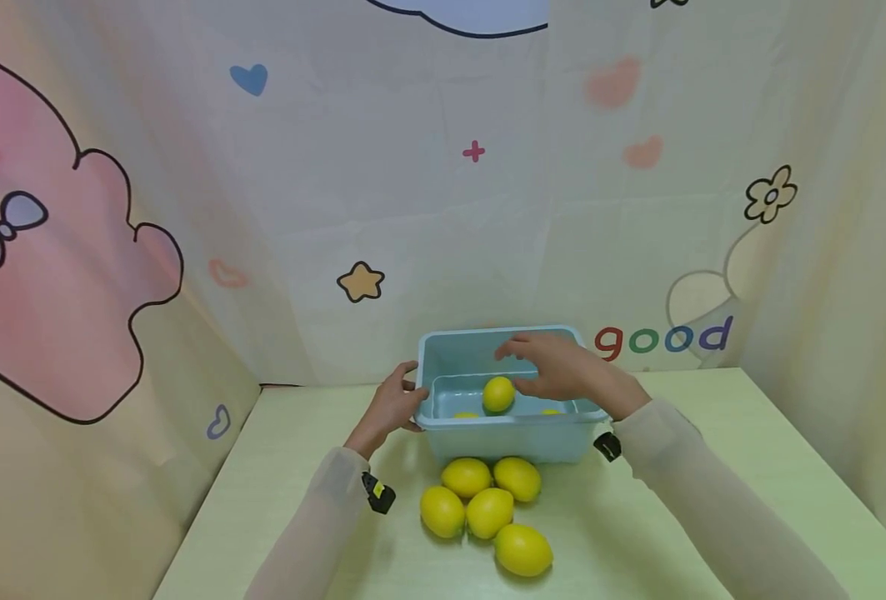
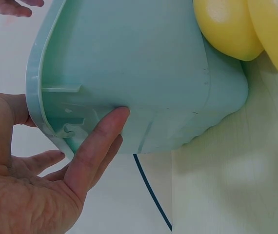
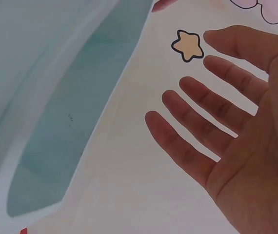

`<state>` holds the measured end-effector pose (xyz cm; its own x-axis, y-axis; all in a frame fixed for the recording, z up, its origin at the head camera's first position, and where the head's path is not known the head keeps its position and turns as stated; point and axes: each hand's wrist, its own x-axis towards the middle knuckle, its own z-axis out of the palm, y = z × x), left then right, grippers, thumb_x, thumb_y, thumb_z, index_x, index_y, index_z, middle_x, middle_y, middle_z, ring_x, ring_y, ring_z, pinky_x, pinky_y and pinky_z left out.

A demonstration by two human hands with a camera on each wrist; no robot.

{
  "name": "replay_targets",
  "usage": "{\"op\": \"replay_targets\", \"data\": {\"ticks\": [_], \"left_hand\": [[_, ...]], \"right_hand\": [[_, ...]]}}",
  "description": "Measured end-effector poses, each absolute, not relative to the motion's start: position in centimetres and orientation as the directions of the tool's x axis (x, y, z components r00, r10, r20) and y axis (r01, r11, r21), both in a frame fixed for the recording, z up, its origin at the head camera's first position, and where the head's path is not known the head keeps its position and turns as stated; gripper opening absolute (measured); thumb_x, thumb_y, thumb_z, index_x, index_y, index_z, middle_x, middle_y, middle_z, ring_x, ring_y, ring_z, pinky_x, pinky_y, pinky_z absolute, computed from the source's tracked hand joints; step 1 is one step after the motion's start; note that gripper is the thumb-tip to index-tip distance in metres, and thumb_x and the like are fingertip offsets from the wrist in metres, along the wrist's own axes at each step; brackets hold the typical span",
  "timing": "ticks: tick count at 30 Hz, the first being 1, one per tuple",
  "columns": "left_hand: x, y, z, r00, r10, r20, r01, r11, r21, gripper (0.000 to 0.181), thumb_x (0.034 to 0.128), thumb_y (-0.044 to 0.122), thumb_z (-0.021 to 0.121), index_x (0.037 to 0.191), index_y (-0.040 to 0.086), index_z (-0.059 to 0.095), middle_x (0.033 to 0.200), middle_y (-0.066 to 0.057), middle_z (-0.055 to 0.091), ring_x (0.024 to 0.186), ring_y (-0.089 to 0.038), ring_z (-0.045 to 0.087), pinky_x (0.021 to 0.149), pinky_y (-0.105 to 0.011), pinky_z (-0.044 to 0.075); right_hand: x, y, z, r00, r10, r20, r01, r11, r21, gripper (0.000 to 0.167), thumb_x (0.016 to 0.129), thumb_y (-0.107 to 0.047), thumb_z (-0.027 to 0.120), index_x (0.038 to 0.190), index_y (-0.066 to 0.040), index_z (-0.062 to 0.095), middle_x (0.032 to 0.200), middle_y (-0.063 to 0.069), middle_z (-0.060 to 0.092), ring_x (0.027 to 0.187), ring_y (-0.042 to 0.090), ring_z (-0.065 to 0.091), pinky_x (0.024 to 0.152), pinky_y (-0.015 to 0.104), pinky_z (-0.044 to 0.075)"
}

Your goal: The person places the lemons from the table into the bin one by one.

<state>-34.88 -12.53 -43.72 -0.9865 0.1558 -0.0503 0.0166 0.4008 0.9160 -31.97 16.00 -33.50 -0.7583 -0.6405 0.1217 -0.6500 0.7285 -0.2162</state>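
A smooth yellow lemon (image 1: pixel 498 395) is inside the pale-blue rectangular plastic bin (image 1: pixel 510 442), just below the right hand (image 1: pixel 558 368), its fingers spread wide and empty. Landing loosely, it could roll or bounce. Its long axis and tip direction are unclear; the bin's runs crosswise between both hands. The left hand (image 1: pixel 393 407) grips the bin's left end. Five lemons (image 1: pixel 490 513) lie on the bench (image 1: pixel 600 533), nearer the person than either hand's fingers.
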Motion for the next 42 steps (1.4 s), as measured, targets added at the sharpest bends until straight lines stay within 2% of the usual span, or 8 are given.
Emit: {"op": "replay_targets", "data": {"ticks": [9,18,25,34,42], "left_hand": [[-34.8,-12.5,-43.5,-0.986,0.160,-0.045,0.022,0.397,0.918,0.064,0.0951,0.023,0.057,0.153,0.015,0.031,0.133,-0.023,0.055,0.104,-0.040,0.066,0.059,-0.039,0.062],[-34.8,-12.5,-43.9,-0.983,0.176,-0.048,0.023,0.382,0.924,0.063,0.0951,0.022,0.057,0.152,0.014,0.032,0.132,-0.024,0.054,0.108,-0.045,0.064,0.060,-0.041,0.062],[-34.8,-12.4,-44.1,-0.984,0.172,-0.051,0.021,0.394,0.919,0.063,0.0951,0.021,0.055,0.153,0.015,0.031,0.131,-0.024,0.054,0.105,-0.045,0.065,0.062,-0.044,0.062],[-35.0,-12.5,-43.8,-0.986,0.160,-0.050,0.019,0.403,0.915,0.063,0.0954,0.023,0.055,0.153,0.015,0.030,0.130,-0.022,0.055,0.097,-0.036,0.068,0.064,-0.044,0.062],[-35.0,-12.6,-43.8,-0.986,0.161,-0.052,0.017,0.402,0.915,0.062,0.0954,0.023,0.056,0.152,0.017,0.032,0.130,-0.022,0.055,0.092,-0.030,0.069,0.061,-0.042,0.062]], "right_hand": [[-29.5,16.2,-35.2,-0.697,-0.671,0.253,-0.714,0.685,-0.147,0.038,0.088,-0.020,0.070,0.124,-0.016,0.063,0.120,0.000,0.063,0.100,0.020,0.063,0.089,0.037,0.056],[-26.3,16.7,-37.8,-0.649,-0.697,0.306,-0.746,0.661,-0.079,0.038,0.086,-0.023,0.073,0.122,-0.018,0.063,0.118,0.000,0.064,0.102,0.020,0.063,0.087,0.037,0.057],[-24.1,17.2,-39.2,-0.650,-0.699,0.298,-0.752,0.648,-0.118,0.035,0.087,-0.025,0.072,0.121,-0.021,0.063,0.119,-0.005,0.062,0.103,0.015,0.062,0.087,0.034,0.057],[-22.2,16.0,-40.7,-0.589,-0.767,0.256,-0.805,0.584,-0.105,0.035,0.087,-0.027,0.072,0.120,-0.022,0.062,0.121,-0.005,0.062,0.104,0.015,0.061,0.091,0.034,0.056],[-21.5,15.4,-42.4,-0.605,-0.778,0.171,-0.796,0.593,-0.119,0.036,0.088,-0.031,0.069,0.123,-0.027,0.061,0.124,-0.007,0.061,0.108,0.014,0.059,0.089,0.033,0.056]]}}
